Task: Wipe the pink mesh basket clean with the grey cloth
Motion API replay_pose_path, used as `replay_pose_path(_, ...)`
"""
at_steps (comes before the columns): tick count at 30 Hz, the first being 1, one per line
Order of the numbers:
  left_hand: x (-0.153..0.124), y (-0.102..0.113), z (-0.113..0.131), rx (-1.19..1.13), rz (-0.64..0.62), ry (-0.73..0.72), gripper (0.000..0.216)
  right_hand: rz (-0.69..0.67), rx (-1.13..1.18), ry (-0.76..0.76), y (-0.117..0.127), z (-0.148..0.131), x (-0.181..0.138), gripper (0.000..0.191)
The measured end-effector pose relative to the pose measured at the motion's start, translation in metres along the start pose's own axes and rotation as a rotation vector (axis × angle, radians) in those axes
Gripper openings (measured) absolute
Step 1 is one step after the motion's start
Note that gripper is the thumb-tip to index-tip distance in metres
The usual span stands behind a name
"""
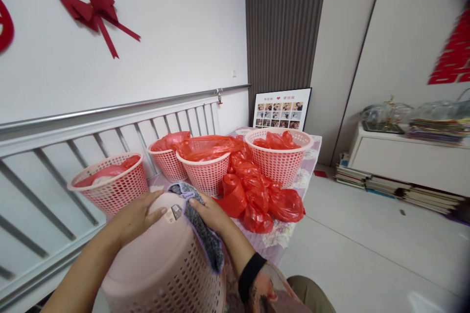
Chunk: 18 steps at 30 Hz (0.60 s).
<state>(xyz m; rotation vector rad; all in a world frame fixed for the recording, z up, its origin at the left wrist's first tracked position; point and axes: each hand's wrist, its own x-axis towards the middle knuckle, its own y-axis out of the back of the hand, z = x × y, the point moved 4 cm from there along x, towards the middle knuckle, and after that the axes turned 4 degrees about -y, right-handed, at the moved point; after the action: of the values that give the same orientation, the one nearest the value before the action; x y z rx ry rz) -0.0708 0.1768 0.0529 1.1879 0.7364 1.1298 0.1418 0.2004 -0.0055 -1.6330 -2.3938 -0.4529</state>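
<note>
A pale pink plastic basket (147, 254) is tipped over in front of me, its solid base facing up and its perforated side toward the lower right. A small label (175, 212) is on the base. My left hand (141, 215) grips the basket at the base's far left edge, thumb stretched over the base. In my right hand (207, 212) is a grey cloth with purple edging (203, 234), pressed against the base's right edge and draping down the side. Some fingertips of both hands are hidden.
Several pink baskets with red plastic bags, one of them a basket (277, 164), stand on the cloth-covered table (303, 176). Loose red bags (257, 195) lie among them. A radiator (99, 151) is at left; a white cabinet (407, 156) and stacked books (382, 188) are at right.
</note>
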Motion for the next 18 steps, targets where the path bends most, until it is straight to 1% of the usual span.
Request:
replay_pose_path(1,0.0,-0.001,-0.002,0.004,0.0,0.009,0.074,0.016,-0.004,0.004,0.0,0.004,-0.002,0.04)
replay_pose_path(4,0.001,-0.003,-0.006,0.01,-0.004,0.011,0.077,0.09,-0.044,0.115,-0.001,0.004,-0.017,0.04)
replay_pose_path(6,0.002,-0.004,-0.007,0.015,-0.013,0.006,0.077,0.127,-0.091,0.159,-0.002,0.001,-0.034,0.043)
replay_pose_path(9,0.003,-0.005,-0.008,0.025,-0.019,0.012,0.081,0.161,-0.201,0.183,-0.009,0.0,-0.063,0.044)
replay_pose_path(11,0.003,-0.006,-0.008,0.035,-0.025,0.018,0.083,0.182,-0.269,0.242,-0.016,-0.001,-0.083,0.046)
replay_pose_path(15,0.002,-0.005,-0.008,0.062,-0.027,0.027,0.084,0.176,-0.379,0.326,-0.034,0.002,-0.116,0.06)
replay_pose_path(18,0.001,-0.005,-0.008,0.063,-0.021,0.027,0.086,0.158,-0.409,0.356,-0.04,0.001,-0.125,0.063)
